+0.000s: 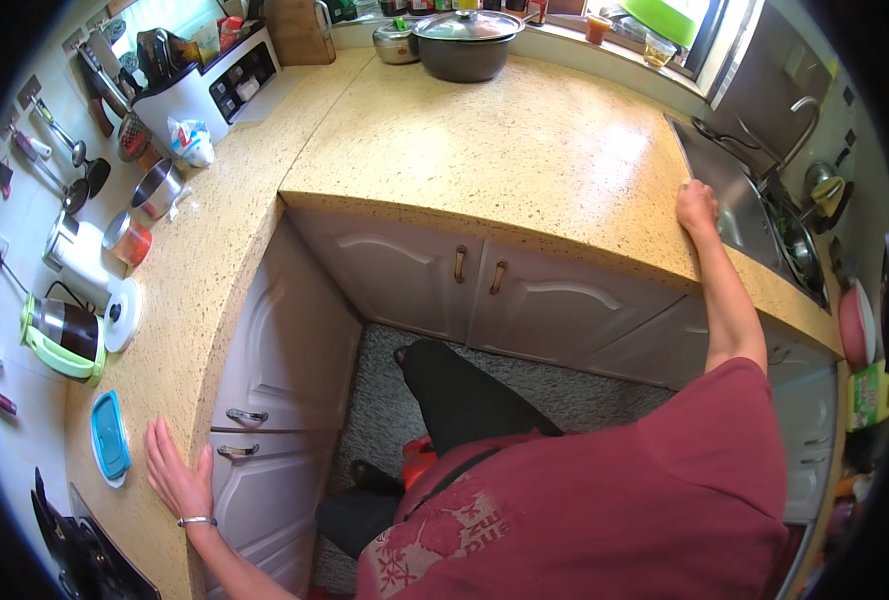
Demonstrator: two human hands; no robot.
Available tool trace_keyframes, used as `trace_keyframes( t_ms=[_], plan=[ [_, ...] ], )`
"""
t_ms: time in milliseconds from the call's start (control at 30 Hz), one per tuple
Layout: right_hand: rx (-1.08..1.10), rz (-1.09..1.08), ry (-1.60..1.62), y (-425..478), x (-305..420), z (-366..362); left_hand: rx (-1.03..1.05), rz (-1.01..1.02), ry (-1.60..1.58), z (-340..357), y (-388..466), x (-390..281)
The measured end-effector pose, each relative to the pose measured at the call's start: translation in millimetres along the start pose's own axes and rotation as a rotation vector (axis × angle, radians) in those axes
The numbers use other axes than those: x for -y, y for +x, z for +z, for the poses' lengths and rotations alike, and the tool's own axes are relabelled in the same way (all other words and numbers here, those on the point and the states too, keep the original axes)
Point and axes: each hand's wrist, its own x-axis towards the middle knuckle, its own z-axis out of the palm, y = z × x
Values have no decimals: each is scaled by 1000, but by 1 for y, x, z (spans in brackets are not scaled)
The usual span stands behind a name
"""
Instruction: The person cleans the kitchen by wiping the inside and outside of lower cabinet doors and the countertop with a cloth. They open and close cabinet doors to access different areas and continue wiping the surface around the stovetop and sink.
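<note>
My left hand point(177, 472) lies with spread fingers on the speckled countertop point(167, 375) near its edge, just right of a container with a blue lid point(111, 435). It holds nothing. My right hand point(696, 205) is closed at the near rim of the stainless steel sink point(737, 202); its fingers are curled, and whether something small is inside cannot be told. A faucet point(797, 142) stands behind the sink, and a metal bowl point(801, 244) with greens sits at its right end.
A lidded dark pot point(465, 56) stands at the back. Along the left wall are a green-handled glass pot point(69, 337), a red-filled jar point(127, 238), a steel pot point(158, 187) and a knife rack point(178, 97). A black stove point(99, 555) is at lower left, cabinet doors point(549, 296) below the counter.
</note>
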Motion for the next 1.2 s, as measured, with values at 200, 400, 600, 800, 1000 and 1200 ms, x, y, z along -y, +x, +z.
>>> trace_keyframes(
  t_ms=[200,400,600,800,1000,1200],
  plan=[
    [92,-409,223,-102,150,-19,-3,-23,32,-2,-2,1],
    [86,-960,373,-211,237,-56,10,-3,-4,2,-1,10],
    [-195,-1053,201,-203,154,-38,21,-2,7,4,3,11],
    [-269,-829,251,-177,0,-38,4,52,8,21,2,30],
    [-2,-427,220,-153,-131,-59,31,26,33,14,-1,27],
    [-111,-569,160,-150,-140,-45,2,16,34,15,0,21]
  ],
)
